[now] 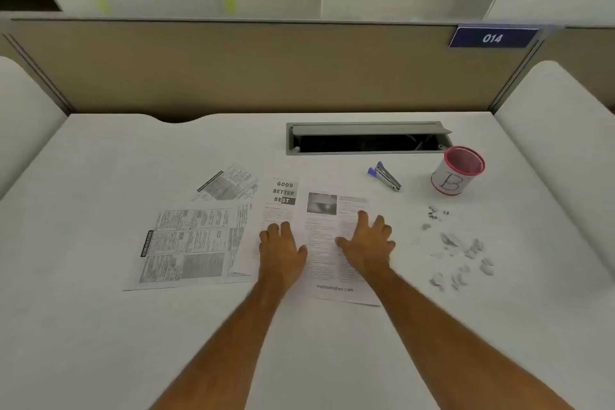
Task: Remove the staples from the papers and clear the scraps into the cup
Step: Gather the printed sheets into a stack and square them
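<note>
Two printed sheets lie side by side in the middle of the white desk: one headed "GOOD BETTER BEST" (283,196) and one with a photo and a web address (327,263). My left hand (281,248) rests flat on the seam between them, fingers apart. My right hand (369,240) lies flat on the right sheet, fingers spread. A staple remover (386,175) with blue grips lies beyond the sheets. A white cup (457,171) with a red rim, marked "B", stands at the right. Torn paper scraps (461,258) and small staples (436,213) lie right of the sheets.
More printed pages (189,245) lie to the left, with another page (229,183) behind them. An open cable slot (366,140) is sunk into the desk at the back. A beige partition (249,66) closes the far side.
</note>
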### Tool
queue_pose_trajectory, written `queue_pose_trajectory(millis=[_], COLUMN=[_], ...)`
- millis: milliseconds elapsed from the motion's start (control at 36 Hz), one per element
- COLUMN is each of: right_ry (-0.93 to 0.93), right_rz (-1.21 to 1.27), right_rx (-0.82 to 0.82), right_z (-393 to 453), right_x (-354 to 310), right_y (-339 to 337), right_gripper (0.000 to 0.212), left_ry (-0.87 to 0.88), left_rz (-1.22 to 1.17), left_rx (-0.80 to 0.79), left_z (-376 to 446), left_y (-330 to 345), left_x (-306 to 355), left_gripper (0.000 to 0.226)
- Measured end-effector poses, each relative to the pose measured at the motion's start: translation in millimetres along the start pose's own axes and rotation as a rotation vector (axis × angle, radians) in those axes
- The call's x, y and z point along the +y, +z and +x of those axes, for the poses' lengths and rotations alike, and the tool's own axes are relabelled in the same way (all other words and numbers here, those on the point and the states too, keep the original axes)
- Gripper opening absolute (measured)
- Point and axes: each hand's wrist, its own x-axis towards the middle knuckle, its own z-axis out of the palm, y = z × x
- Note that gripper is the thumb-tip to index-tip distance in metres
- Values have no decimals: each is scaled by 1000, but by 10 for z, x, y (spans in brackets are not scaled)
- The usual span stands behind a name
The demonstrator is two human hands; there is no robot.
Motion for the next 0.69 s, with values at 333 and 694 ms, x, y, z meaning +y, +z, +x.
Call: queue_pose_trajectory(millis=[333,694], right_ry=[173,233], right_rz=[175,163], right_rx=[76,30], right_z=[79,133], right_x=[138,114], right_y=[92,43], right_gripper=[87,86], left_ry=[-131,-249], left_rz=[-233,-432], left_rx=[38,49], left_z=[42,191], left_y=[81,35], left_x=[193,231], left_gripper=[69,56])
